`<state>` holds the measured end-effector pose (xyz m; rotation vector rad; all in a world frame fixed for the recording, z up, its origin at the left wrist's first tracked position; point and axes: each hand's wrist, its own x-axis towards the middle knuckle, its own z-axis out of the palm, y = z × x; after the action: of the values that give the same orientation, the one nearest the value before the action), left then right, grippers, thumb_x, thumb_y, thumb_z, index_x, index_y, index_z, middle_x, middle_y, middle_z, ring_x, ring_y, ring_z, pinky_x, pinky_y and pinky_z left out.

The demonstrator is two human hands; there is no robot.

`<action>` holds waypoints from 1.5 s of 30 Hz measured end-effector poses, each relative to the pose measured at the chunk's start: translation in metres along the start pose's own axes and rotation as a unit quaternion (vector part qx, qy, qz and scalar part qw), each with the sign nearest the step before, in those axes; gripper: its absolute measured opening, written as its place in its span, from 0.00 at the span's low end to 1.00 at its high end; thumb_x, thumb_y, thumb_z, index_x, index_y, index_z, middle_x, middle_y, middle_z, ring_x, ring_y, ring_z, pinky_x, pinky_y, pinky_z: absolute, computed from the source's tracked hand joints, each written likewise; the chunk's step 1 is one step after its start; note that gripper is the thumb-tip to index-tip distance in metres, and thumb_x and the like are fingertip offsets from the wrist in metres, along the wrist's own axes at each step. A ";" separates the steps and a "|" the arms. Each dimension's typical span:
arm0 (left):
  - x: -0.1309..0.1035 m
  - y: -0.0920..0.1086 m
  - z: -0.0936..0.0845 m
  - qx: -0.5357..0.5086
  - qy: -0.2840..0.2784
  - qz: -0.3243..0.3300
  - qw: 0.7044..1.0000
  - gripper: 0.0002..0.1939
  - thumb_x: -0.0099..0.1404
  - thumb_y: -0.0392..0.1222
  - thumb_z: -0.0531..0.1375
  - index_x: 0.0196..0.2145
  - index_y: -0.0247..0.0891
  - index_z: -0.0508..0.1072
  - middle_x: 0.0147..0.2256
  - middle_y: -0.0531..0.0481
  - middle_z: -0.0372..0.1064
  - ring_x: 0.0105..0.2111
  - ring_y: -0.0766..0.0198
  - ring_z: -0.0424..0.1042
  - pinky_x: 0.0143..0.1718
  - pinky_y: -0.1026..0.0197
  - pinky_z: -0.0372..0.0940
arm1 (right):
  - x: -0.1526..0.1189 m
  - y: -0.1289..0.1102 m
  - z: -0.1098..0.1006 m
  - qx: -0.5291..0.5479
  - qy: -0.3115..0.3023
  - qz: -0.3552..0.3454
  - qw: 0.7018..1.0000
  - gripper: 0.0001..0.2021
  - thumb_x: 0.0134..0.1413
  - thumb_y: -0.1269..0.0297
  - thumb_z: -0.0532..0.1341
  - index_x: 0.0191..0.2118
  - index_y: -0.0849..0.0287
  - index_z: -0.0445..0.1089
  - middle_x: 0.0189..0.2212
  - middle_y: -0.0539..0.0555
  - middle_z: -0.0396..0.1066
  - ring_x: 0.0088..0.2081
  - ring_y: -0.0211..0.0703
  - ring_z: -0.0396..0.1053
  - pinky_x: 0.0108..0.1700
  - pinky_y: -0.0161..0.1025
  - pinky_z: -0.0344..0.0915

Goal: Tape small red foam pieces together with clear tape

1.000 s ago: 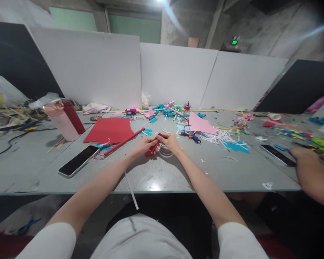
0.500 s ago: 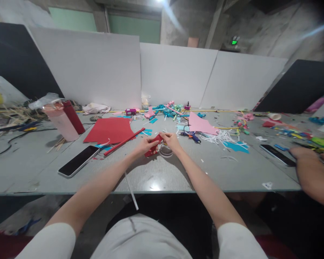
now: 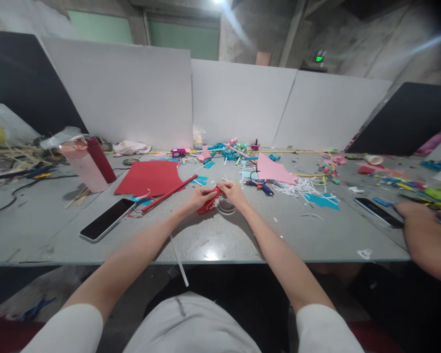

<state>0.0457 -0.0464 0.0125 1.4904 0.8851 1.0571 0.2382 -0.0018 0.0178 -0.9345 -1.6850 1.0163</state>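
Note:
Both hands meet over the middle of the table around a small piece of red paper [image 3: 208,206]. My left hand [image 3: 199,199] grips its left side, thumb on top. At its upper right edge, the fingers of my right hand [image 3: 232,192] pinch the same piece. A roll of clear tape [image 3: 226,206] lies beside the paper, just under my right hand. Up and to the left are a rolled red paper tube [image 3: 169,193] and a larger red sheet [image 3: 149,177]. Beneath my left forearm, a thin white stick [image 3: 179,261] juts over the table's front edge.
A phone [image 3: 108,219] lies left, near two bottles [image 3: 86,166]. Blue-handled scissors [image 3: 261,186], a pink sheet [image 3: 275,169] and white paper strips [image 3: 301,189] lie right of centre. Another person's arm [image 3: 424,235] rests at the far right by a second phone [image 3: 378,212].
My fingers have shifted very slightly on the red paper, which stays in the same place. Nothing else on the table has visibly moved.

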 end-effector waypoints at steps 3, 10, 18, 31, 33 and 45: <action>0.000 0.000 0.001 0.004 -0.009 0.003 1.000 0.27 0.62 0.66 0.70 0.32 0.36 0.79 0.23 0.46 0.73 0.22 0.61 0.73 0.25 0.61 0.66 | -0.001 -0.001 0.000 0.000 -0.004 0.011 1.000 0.32 0.54 0.29 0.65 0.20 0.55 0.62 0.15 0.45 0.51 0.21 0.35 0.46 0.25 0.38 0.43; 0.004 0.001 -0.001 0.002 0.057 0.009 0.998 0.25 0.63 0.64 0.71 0.33 0.36 0.75 0.27 0.46 0.74 0.23 0.63 0.73 0.26 0.62 0.65 | -0.001 -0.003 -0.001 -0.025 0.074 -0.017 0.997 0.34 0.55 0.27 0.63 0.19 0.56 0.63 0.16 0.46 0.54 0.21 0.35 0.49 0.25 0.38 0.46; 0.013 -0.009 -0.007 0.006 0.161 0.003 0.987 0.23 0.67 0.62 0.67 0.29 0.40 0.71 0.24 0.47 0.72 0.21 0.64 0.70 0.24 0.62 0.64 | 0.001 0.007 -0.003 -0.160 0.069 -0.067 0.982 0.31 0.69 0.35 0.56 0.28 0.59 0.73 0.21 0.49 0.65 0.26 0.39 0.61 0.32 0.38 0.59; 0.013 -0.009 -0.009 0.000 0.172 -0.019 0.985 0.17 0.69 0.57 0.65 0.31 0.42 0.72 0.27 0.44 0.73 0.21 0.60 0.71 0.24 0.59 0.65 | -0.004 -0.007 -0.010 -0.357 -0.084 -0.273 0.889 0.11 0.73 0.66 0.62 0.52 0.57 0.80 0.51 0.63 0.81 0.54 0.54 0.74 0.62 0.52 0.67; 0.014 -0.007 -0.009 -0.006 0.203 -0.008 0.979 0.15 0.69 0.56 0.66 0.37 0.41 0.74 0.31 0.43 0.73 0.22 0.59 0.72 0.23 0.58 0.65 | -0.005 -0.006 -0.011 -0.353 -0.077 -0.247 0.899 0.09 0.74 0.66 0.61 0.48 0.59 0.80 0.44 0.62 0.81 0.48 0.51 0.75 0.56 0.47 0.69; 0.014 -0.013 -0.012 0.023 0.098 0.093 0.991 0.25 0.68 0.65 0.66 0.37 0.38 0.73 0.26 0.49 0.74 0.21 0.66 0.71 0.25 0.62 0.64 | -0.009 -0.010 -0.007 -0.029 -0.033 -0.049 0.998 0.26 0.57 0.37 0.70 0.39 0.59 0.76 0.25 0.48 0.74 0.25 0.39 0.69 0.31 0.36 0.65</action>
<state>0.0392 -0.0278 0.0029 1.5496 0.9250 1.3460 0.2457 -0.0121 0.0257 -0.8545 -1.8053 0.9451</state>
